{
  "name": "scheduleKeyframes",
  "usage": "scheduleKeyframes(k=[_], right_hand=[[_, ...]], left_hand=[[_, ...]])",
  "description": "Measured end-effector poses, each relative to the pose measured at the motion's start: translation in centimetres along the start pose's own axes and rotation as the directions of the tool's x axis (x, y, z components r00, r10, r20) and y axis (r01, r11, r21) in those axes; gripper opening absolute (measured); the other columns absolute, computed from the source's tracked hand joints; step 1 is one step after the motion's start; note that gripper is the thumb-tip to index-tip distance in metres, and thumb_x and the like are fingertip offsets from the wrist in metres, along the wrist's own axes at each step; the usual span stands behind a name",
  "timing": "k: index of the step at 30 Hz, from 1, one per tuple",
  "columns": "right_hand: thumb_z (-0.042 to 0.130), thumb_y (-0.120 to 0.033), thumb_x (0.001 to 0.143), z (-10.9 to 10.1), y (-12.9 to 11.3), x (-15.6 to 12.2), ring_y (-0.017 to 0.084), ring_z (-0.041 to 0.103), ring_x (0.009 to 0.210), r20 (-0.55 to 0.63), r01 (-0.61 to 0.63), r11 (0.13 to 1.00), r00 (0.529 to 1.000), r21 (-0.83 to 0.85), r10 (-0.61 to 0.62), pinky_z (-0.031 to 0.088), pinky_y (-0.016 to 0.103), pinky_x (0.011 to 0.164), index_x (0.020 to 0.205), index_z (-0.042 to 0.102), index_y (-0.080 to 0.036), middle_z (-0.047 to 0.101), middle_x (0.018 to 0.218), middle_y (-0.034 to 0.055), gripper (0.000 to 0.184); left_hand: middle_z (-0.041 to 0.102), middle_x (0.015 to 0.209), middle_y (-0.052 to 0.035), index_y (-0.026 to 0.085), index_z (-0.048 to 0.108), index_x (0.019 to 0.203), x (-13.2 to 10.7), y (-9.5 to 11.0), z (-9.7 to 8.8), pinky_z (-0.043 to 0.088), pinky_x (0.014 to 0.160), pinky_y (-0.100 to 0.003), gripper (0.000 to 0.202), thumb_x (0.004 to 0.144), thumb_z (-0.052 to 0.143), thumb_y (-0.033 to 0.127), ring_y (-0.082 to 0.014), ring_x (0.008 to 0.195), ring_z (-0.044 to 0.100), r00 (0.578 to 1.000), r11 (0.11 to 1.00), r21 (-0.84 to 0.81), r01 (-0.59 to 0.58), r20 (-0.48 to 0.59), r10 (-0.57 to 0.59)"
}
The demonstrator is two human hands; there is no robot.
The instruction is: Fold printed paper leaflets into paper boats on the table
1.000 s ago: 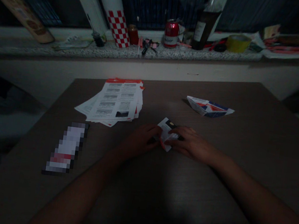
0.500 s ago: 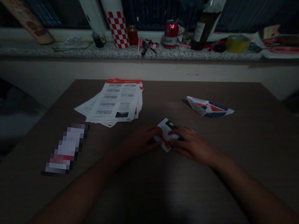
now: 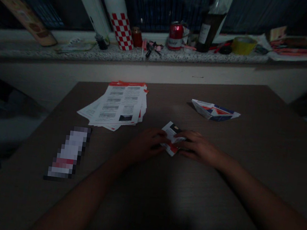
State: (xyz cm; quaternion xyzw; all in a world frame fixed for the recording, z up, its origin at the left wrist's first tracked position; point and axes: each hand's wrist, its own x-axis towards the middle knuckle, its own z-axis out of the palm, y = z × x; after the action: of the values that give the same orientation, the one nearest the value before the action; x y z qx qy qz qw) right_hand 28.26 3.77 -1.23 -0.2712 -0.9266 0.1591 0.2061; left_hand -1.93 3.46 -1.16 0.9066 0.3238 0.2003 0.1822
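Note:
A small folded paper [image 3: 171, 134], white with red and dark print, lies on the brown table [image 3: 160, 198] near its middle. My left hand [image 3: 146, 144] presses on its left side with fingers curled against it. My right hand [image 3: 198, 148] covers its right side, fingers pinched on the paper. Both forearms reach in from the bottom of the view. A finished paper boat [image 3: 214, 110], white with red and blue, rests further back on the right.
A stack of printed leaflets [image 3: 119, 105] lies at the back left of the table. A blurred flat object [image 3: 67, 153] sits at the left. Behind, a stone ledge [image 3: 66, 54] carries a checkered bottle [image 3: 118, 13], a red can [image 3: 176, 35], a dark bottle [image 3: 209, 28] and a tape roll [image 3: 243, 45].
My hands have closed in slightly on the folded paper, my right fingers sliding a little left over it. The rest of the table stays the same.

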Motion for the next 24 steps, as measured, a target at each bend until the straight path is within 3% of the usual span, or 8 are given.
scheduleKeyframes(k=[5,17,24], right_hand=[[0.072,-0.033,0.100,0.1,0.0,0.1,0.031,0.061,0.135,-0.009,0.011,1.000,1.000,-0.005,-0.011,0.050,0.053,0.110,0.130,0.074,-0.031,0.068,0.141,0.0105,0.031],[0.066,-0.032,0.104,0.0,-0.6,0.5,0.030,0.068,0.128,-0.027,-0.026,0.999,0.999,-0.027,0.025,0.055,0.050,0.106,0.126,0.076,-0.030,0.071,0.140,0.0086,0.024],[0.058,-0.029,0.108,-0.2,-0.7,0.1,0.025,0.070,0.127,-0.113,-0.066,0.995,0.991,0.078,0.074,0.057,0.042,0.109,0.135,0.072,-0.032,0.072,0.142,0.0045,0.030]], left_hand=[[0.062,0.140,-0.0093,0.030,0.070,0.133,-0.1,-0.2,0.0,0.053,0.109,-0.048,0.033,0.100,0.072,0.030,-0.0274,0.131,0.061,1.000,1.000,0.004,-0.026,0.012,0.026],[0.069,0.131,-0.0068,0.028,0.075,0.125,0.2,0.2,0.0,0.056,0.103,-0.042,0.024,0.108,0.060,0.036,-0.0245,0.121,0.068,0.999,0.997,0.070,-0.015,-0.048,0.018],[0.067,0.140,-0.0079,0.028,0.068,0.136,-0.3,-0.4,-0.8,0.056,0.107,-0.042,0.032,0.104,0.067,0.031,-0.0246,0.128,0.066,0.995,0.999,0.031,-0.034,-0.089,0.037]])
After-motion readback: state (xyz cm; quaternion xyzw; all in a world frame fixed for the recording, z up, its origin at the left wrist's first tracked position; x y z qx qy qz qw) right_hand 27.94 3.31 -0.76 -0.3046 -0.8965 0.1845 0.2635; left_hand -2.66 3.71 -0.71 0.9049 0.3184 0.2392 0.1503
